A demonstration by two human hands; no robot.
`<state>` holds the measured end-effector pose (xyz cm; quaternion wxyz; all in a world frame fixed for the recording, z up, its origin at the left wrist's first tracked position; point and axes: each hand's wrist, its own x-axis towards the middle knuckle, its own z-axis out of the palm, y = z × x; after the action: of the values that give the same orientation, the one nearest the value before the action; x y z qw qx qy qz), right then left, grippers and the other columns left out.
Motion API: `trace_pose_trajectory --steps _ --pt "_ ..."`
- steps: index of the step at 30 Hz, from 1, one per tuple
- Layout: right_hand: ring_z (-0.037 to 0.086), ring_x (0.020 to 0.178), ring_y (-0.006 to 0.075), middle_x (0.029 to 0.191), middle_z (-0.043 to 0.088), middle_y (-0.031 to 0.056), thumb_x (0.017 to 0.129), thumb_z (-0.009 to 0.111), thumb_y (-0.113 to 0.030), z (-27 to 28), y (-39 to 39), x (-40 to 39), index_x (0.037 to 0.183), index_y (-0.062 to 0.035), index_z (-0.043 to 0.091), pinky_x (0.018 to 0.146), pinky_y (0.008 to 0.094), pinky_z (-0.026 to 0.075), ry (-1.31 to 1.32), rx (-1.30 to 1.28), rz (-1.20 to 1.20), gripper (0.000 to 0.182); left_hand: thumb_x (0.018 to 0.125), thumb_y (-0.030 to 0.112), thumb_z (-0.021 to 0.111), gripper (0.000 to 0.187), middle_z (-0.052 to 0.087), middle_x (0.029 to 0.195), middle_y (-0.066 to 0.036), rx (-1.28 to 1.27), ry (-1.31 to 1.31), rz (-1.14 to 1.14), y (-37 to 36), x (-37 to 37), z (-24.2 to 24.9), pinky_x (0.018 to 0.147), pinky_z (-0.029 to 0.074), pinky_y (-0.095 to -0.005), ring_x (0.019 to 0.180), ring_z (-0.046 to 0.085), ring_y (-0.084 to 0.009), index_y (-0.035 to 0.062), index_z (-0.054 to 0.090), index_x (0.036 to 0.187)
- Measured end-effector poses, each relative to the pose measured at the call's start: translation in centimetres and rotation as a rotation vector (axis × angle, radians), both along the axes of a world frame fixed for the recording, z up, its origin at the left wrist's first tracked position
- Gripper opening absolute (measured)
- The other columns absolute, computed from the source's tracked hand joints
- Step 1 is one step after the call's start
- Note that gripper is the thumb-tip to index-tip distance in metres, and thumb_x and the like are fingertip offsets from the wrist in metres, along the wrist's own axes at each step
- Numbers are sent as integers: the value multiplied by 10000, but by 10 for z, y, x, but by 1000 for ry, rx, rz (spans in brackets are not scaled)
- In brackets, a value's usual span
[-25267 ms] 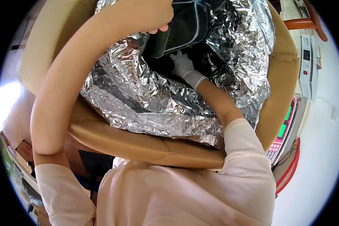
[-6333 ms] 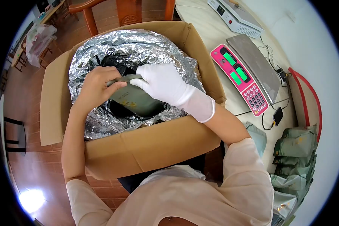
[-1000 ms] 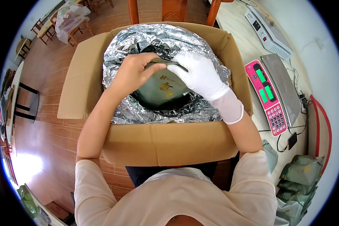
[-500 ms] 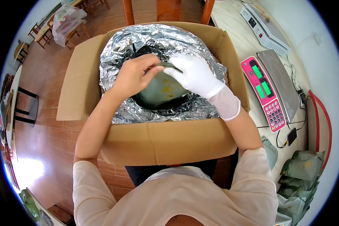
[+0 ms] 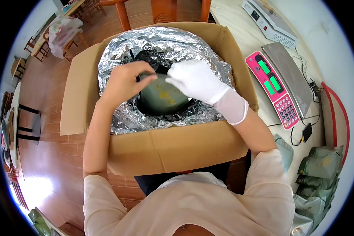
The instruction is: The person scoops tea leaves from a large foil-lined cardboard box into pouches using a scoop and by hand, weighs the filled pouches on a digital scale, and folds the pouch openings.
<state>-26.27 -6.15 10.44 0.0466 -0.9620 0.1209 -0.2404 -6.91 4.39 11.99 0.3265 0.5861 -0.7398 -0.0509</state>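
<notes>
A grey-green pouch [image 5: 163, 93] with yellow-gold print stands in the opening of a crumpled silver foil liner [image 5: 165, 37], inside a cardboard box [image 5: 177, 147]. My bare left hand [image 5: 126, 80] has its thumb and index finger closed at the pouch's upper left edge. In a white glove, my right hand [image 5: 196, 78] pinches the upper right edge. The top edge between my hands is partly hidden by fingers. Black plastic [image 5: 155, 59] shows behind the pouch within the foil.
To the right, a pink scale [image 5: 273, 90] with lit green displays sits on a pale table, with a white machine [image 5: 269, 23] behind it. Several similar pouches [image 5: 320, 165] stand at the lower right. A wooden chair [image 5: 165, 11] is beyond the box.
The pouch's folded-over top edge has turned upright, and more of its printed face shows. My hands have moved slightly apart and left. The whole view has shifted a little.
</notes>
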Motion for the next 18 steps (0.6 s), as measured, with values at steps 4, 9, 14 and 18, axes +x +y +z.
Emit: trace_pose_trajectory --steps 4,9,14,18 --pt "637 636 312 667 615 119 822 595 -279 -11 9 7 708 -60 642 572 399 509 131 -93 39 251 805 167 635 83 635 757 -52 40 -310 -109 0 -9 -10 599 492 -368 707 618 -265 86 651 800" --pt "625 690 298 721 613 90 834 594 -288 -18 -1 3 768 -78 627 625 402 501 132 28 19 223 837 178 596 100 606 751 -56 46 -370 -81 -3 -1 -21 577 480 -372 688 610 -268 85 625 817" --pt "616 711 294 748 603 86 838 597 -279 -11 2 1 762 -89 613 635 392 496 175 41 -7 206 826 144 613 90 614 757 -77 14 -290 -35 -1 -3 -8 572 466 -366 681 605 -284 56 624 806" --pt "615 705 294 748 602 82 836 597 -270 -11 9 6 752 -93 610 625 392 496 344 -58 -39 196 825 146 607 96 617 745 -77 16 -373 -133 -4 -11 -20 567 469 -363 678 606 -283 60 631 793"
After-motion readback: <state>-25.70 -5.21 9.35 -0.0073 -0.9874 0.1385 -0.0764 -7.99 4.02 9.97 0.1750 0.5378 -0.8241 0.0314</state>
